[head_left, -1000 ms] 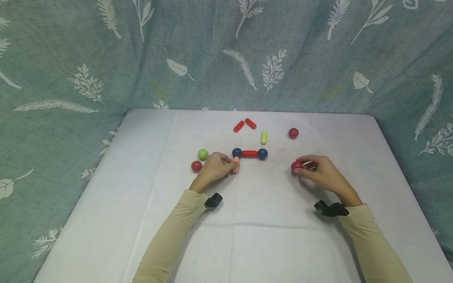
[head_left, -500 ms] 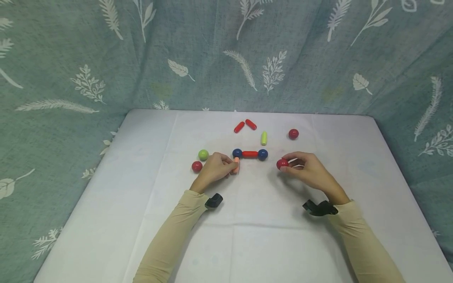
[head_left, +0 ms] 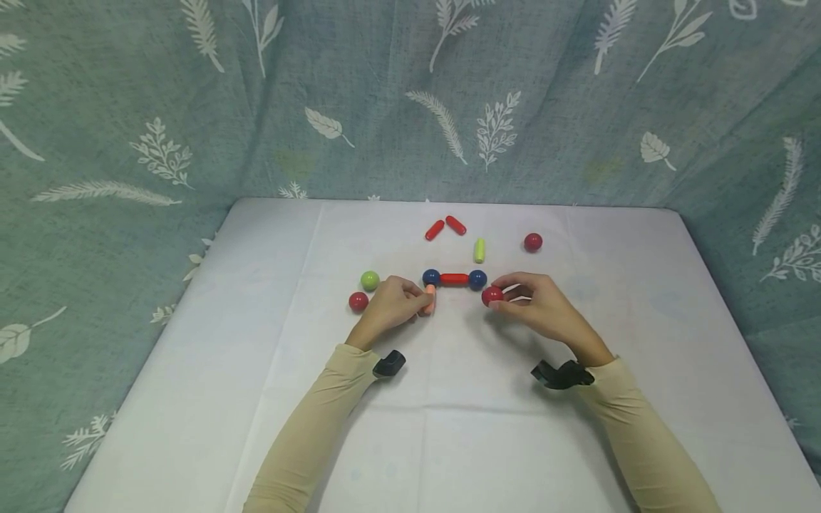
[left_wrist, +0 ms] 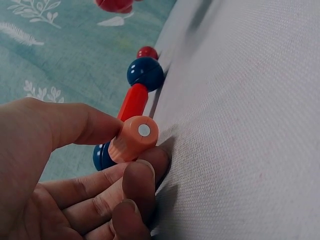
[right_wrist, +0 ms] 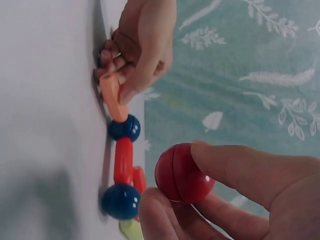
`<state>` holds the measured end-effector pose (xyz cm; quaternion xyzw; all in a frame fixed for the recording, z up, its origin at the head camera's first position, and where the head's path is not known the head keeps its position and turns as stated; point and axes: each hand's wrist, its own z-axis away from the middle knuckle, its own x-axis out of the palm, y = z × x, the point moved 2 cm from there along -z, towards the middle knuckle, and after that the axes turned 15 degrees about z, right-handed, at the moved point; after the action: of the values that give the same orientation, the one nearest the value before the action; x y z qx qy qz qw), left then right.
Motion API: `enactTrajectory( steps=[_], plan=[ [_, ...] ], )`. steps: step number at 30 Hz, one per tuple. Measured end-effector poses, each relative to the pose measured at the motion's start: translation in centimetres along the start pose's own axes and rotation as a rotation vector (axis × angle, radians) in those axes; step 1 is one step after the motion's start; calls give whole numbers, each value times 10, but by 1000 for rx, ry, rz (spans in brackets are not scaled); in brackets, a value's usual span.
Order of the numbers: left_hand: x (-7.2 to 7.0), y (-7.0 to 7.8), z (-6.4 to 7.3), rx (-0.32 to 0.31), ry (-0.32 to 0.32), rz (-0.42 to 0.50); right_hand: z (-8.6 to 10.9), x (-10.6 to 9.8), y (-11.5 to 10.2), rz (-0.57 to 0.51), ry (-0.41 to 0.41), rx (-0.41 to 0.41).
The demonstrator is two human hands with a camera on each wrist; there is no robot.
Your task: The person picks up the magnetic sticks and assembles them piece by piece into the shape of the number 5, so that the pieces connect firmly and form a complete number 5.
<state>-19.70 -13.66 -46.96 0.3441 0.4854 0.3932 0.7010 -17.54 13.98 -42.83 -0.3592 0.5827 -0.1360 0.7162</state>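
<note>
My left hand [head_left: 396, 305] pinches an orange magnetic rod [left_wrist: 134, 139] between thumb and fingers. Its far end meets the left one of two blue balls [head_left: 431, 277]; a pale disc shows on its near end in the left wrist view. A red rod [head_left: 454, 279] joins that ball to the other blue ball [head_left: 477, 279]. Between thumb and fingertips of my right hand [head_left: 535, 303] is a red ball [right_wrist: 184, 173], held above the cloth just in front of the right blue ball.
A green ball [head_left: 369, 281] and another red ball [head_left: 358, 302] lie left of my left hand. Behind the joined pieces are two loose red rods [head_left: 435, 230], a yellow-green rod [head_left: 479, 251] and a further red ball [head_left: 533, 242]. White cloth [head_left: 359, 442] covers the table.
My right hand has carried the red ball leftward, from well right of the joined pieces to close by the right blue ball. The left hand keeps its place on the orange rod.
</note>
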Motion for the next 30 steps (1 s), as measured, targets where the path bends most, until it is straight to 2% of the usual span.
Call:
enactTrajectory(
  steps=[21,30],
  plan=[
    [0,0,1,-5,-1,10,-15,27,-29,-73,-43,-53],
    [-1,-1,0,42,-12,20,-20,41,-33,-104,-59,-62]
  ],
)
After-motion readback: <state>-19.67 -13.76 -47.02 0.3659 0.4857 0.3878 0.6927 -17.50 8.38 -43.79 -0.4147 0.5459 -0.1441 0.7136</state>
